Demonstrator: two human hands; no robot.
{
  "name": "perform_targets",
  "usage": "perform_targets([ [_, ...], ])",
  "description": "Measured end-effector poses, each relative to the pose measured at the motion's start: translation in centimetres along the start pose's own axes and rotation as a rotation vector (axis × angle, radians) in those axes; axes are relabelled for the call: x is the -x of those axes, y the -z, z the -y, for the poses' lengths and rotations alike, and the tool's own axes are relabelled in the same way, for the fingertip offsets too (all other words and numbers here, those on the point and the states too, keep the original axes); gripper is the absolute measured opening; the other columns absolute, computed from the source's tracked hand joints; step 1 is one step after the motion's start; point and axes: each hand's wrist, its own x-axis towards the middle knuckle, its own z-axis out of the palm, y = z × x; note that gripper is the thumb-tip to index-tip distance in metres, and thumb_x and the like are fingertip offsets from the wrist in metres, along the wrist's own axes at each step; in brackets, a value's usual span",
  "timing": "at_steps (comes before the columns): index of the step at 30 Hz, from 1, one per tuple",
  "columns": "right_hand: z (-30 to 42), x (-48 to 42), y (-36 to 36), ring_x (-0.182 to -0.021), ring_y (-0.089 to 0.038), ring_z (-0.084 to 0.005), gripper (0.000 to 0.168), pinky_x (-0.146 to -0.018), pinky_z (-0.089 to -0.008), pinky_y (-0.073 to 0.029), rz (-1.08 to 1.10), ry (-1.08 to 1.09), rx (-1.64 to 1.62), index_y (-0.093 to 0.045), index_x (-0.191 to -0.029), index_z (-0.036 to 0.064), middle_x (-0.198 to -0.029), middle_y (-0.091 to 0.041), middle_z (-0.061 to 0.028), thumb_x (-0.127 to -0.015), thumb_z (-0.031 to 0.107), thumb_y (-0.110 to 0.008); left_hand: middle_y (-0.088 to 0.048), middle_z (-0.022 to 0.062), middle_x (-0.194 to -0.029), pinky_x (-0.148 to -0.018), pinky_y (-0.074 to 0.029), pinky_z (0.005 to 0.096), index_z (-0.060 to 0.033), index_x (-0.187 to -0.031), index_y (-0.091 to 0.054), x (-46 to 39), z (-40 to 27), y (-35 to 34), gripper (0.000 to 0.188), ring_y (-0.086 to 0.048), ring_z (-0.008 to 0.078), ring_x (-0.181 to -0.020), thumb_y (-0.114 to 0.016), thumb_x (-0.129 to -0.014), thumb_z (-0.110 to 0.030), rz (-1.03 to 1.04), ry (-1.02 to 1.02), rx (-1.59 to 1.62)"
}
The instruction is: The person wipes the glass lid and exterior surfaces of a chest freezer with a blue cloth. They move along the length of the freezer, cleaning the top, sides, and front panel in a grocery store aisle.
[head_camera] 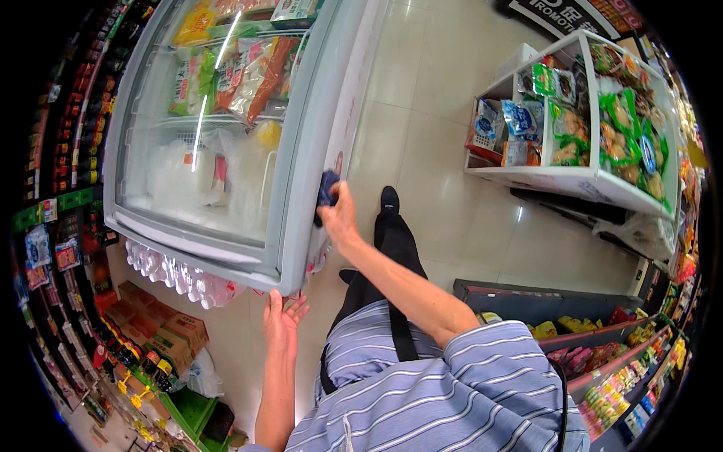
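Note:
My right hand (340,219) grips a dark blue cloth (327,190) against the side of a chest freezer, just below its grey rim (305,130). At the freezer's near corner is my left hand (282,321), palm up with fingers apart and nothing in it. Its fingertips meet the underside of the corner, or come very close to it; I cannot tell which. Through the freezer's glass lid (164,217) show several bags of frozen food (244,76) in wire baskets. Frost and clear plastic (175,169) fill the nearer part.
Packs of bottles (181,279) stand on the floor against the freezer's end. Cardboard cartons (158,327) and a green crate (192,415) sit at lower left. A white display bin (570,169) of packaged food is at right. Snack shelves (610,339) rise close behind my right side.

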Motion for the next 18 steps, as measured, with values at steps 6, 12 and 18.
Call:
perform_targets([
  [6, -1.6, 15.2, 0.1, -0.077, -0.053, -0.0288, 0.036, -0.073, -0.0427, -0.048, 0.197, -0.161, 0.216, -0.048, -0.107, 0.002, -0.083, -0.053, -0.0158, -0.075, 0.004, -0.066, -0.062, 0.0097, -0.117, -0.083, -0.058, 0.041, -0.0057, -0.133, -0.051, -1.2, 1.2, 1.4, 0.056, -0.069, 0.025, -0.099, -0.065, -0.101, -0.049, 0.102, -0.099, -0.008],
  [12, 3.5, 17.4, 4.6, -0.1, -0.069, -0.0378, 0.049, -0.085, -0.0443, -0.054, 0.329, 0.265, 0.516, -0.055, -0.126, 0.005, -0.102, -0.069, -0.0219, -0.081, 0.018, -0.07, -0.063, 0.0112, -0.112, -0.082, -0.057, 0.0373, -0.0026, -0.125, -0.053, -1.6, 1.4, 2.5, 0.059, -0.069, 0.0215, -0.096, -0.068, -0.097, -0.053, 0.069, -0.086, -0.06],
  [18, 17.2, 5.0, 1.9, -0.109, -0.064, -0.0444, 0.043, -0.091, -0.0498, -0.053, 0.109, 0.64, 0.706, -0.057, -0.126, 0.007, -0.12, -0.067, -0.0212, -0.088, 0.023, -0.071, -0.063, 0.0125, -0.114, -0.086, -0.056, 0.0358, 0.0, -0.126, -0.054, -2.3, 2.1, 3.7, 0.061, -0.068, 0.0228, -0.101, -0.068, -0.097, -0.052, 0.123, -0.107, -0.066],
])
